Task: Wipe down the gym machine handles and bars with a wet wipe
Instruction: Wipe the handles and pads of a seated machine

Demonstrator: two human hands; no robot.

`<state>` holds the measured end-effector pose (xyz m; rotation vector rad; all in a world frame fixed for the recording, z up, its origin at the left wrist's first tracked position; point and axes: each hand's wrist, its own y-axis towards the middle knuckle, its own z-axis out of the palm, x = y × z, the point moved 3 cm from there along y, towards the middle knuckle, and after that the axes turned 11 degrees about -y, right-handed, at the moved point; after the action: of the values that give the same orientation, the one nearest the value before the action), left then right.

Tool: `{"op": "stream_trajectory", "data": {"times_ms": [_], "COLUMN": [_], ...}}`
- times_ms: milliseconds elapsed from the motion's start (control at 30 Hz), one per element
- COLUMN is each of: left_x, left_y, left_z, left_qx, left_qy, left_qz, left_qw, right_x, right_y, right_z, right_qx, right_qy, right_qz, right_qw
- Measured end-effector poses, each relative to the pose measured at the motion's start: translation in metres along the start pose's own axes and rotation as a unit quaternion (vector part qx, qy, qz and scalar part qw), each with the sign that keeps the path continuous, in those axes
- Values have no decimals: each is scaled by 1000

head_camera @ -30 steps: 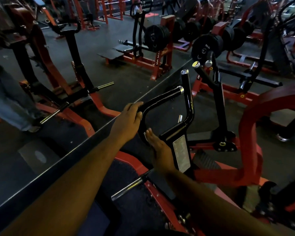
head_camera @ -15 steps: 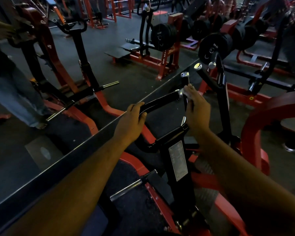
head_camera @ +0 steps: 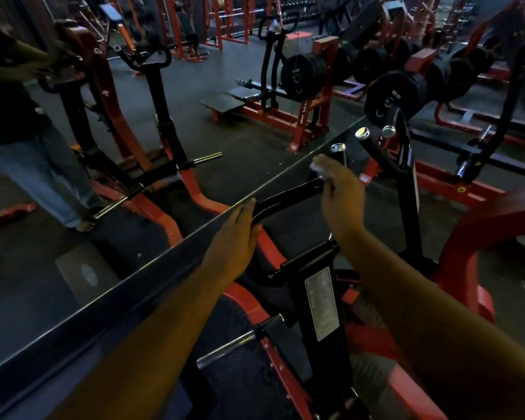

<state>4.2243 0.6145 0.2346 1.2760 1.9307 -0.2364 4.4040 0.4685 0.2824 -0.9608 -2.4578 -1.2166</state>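
Note:
A black loop handle [head_camera: 288,197] on a red and black gym machine stands in front of me, next to a mirror. My left hand [head_camera: 240,237] grips the handle's bend, fingers over the top and thumb underneath. My right hand [head_camera: 340,195] is at the far end of the handle's upper bar and pinches a small white wet wipe [head_camera: 317,168] against that end. Just beyond the wipe rises the handle's upright bar with a chrome cap [head_camera: 337,147]. A white label plate [head_camera: 322,301] sits on the black arm below.
A wall mirror [head_camera: 109,268] fills the left side and reflects a person and the machine. A second black handle [head_camera: 376,150], stacked weight plates [head_camera: 394,95] and red frames [head_camera: 467,244] stand to the right. A chrome peg [head_camera: 225,350] sticks out low down.
My right hand went from the low inner side of the handle up to the far end of its upper bar, carrying the wipe. My left hand stayed on the bend.

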Motion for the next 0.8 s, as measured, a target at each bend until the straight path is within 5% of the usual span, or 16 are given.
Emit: {"op": "stream_trajectory", "data": {"times_ms": [133, 300, 467, 633, 800], "left_x": [-3, -5, -2, -2, 8], "left_y": [-1, -10, -13, -16, -23], "left_z": [4, 11, 15, 14, 6], "left_qx": [-12, -18, -17, -10, 19], "left_qy": [2, -1, -14, -9, -3], "left_qz": [-2, 10, 1, 3, 22], "left_qw": [1000, 1000, 1000, 1000, 1000], "right_x": [-8, 35, 63, 6, 42], "right_y": [-2, -53, -84, -27, -46], "right_z": [31, 49, 24, 2, 48], "right_qx": [103, 71, 69, -60, 54], "right_qy": [-81, -8, 113, 102, 18], "right_qz": [4, 24, -115, 145, 68], "right_qw": [991, 997, 984, 982, 996]}}
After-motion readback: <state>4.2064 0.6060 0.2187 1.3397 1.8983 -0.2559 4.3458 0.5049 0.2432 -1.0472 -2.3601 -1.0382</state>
